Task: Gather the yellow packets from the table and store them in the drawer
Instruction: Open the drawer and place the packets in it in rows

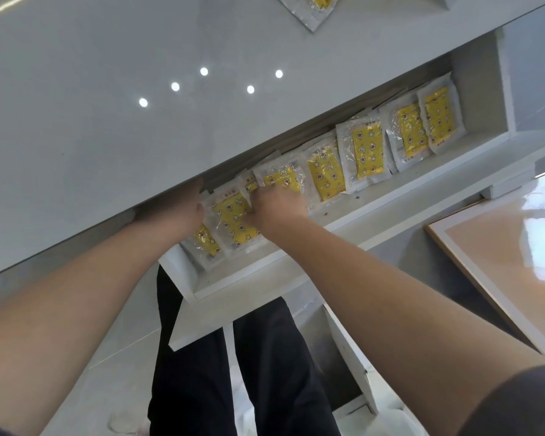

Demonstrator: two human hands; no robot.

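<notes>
**Yellow packets in the drawer.** Flat yellow packets point(368, 152), sealed in clear plastic and printed with stars and moons, are lying overlapped in a row inside the open white drawer point(390, 196) under the glossy white counter point(107, 136). A spare packet point(312, 11) is lying on the counter's far edge. Both bare forearms are reaching into the drawer's left end. The right hand point(274, 209) is curling its fingers over the end packet point(233, 221). The left hand point(183, 212) is pressing that packet's left side, its fingers hidden, so its grip cannot be told.
</notes>
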